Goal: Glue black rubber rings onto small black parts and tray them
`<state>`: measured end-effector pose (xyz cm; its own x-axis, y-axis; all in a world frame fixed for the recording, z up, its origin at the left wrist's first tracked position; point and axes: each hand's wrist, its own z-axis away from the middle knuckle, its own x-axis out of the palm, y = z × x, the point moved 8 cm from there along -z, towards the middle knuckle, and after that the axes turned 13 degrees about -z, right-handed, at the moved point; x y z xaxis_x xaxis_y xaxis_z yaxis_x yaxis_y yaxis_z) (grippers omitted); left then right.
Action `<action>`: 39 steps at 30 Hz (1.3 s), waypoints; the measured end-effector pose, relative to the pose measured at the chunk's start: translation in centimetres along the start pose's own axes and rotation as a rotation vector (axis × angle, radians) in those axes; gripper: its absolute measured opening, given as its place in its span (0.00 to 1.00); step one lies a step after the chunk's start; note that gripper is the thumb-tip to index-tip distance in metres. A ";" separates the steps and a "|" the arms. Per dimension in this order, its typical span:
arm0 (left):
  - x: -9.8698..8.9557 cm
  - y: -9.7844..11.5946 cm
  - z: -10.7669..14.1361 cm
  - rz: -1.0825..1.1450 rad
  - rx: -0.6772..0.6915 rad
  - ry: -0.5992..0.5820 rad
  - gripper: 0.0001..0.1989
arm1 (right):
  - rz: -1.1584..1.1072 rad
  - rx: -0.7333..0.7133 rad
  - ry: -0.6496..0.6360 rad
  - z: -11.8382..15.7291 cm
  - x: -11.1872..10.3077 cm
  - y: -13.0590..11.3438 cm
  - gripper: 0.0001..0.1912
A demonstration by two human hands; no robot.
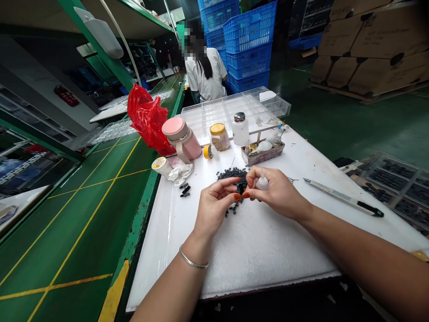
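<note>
The left hand (214, 210) pinches a small black plastic part (240, 188) in closed fingertips, above a heap of tiny black pieces (233, 175) on a white foam sheet (268, 259). The right hand (278, 193) grips a soft translucent squeeze bottle (262, 182). The light, stiff-looking part suits an edge hold.

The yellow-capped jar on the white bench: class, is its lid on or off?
On: the yellow lid sits on the jar, covering its mouth.

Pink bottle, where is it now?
Head view: the pink bottle stands at the far left corner of the white table, between the red plastic bag and the yellow-lidded jar.
</note>
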<state>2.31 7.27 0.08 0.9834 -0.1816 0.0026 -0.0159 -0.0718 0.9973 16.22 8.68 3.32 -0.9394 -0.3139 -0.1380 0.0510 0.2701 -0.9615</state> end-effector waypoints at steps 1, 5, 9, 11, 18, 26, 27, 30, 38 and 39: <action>0.0 0.0 0.0 0.010 0.002 -0.001 0.15 | -0.031 0.008 -0.006 0.0 0.0 0.1 0.08; 0.4 0.1 0.0 0.055 0.002 -0.031 0.15 | -0.125 0.040 -0.030 0.1 0.4 0.2 0.09; 0.5 0.1 0.1 0.076 0.004 -0.032 0.15 | -0.143 0.052 -0.028 0.0 0.6 0.2 0.10; 0.5 0.0 0.1 0.089 0.002 -0.029 0.14 | -0.137 0.052 -0.026 -0.1 0.5 0.2 0.10; -0.9 -0.5 -0.1 0.065 -0.050 0.070 0.10 | -0.302 0.079 0.035 0.1 -1.1 1.1 0.18; -1.3 -0.6 -0.3 0.039 -0.102 0.082 0.15 | 0.057 -0.018 0.104 0.4 -3.0 0.0 0.24; -1.2 -0.6 -0.3 0.034 -0.111 0.073 0.16 | 0.066 -0.030 0.097 0.4 -3.0 -0.1 0.23; -0.9 -0.6 -0.2 0.006 -0.119 0.056 0.14 | -0.021 -0.071 0.132 0.6 -3.3 -0.7 0.19; -0.9 -0.7 -0.2 -0.010 -0.114 0.055 0.13 | -0.054 -0.355 0.380 2.2 -5.2 -4.1 0.10; -0.9 -0.8 -0.2 -0.015 -0.112 0.053 0.13 | -0.035 -0.367 0.379 2.2 -5.1 -4.2 0.09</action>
<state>1.47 7.69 -0.66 0.9916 -0.1287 -0.0119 0.0166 0.0359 0.9992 21.52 7.10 7.52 -0.9985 0.0044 0.0540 -0.0411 0.5874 -0.8083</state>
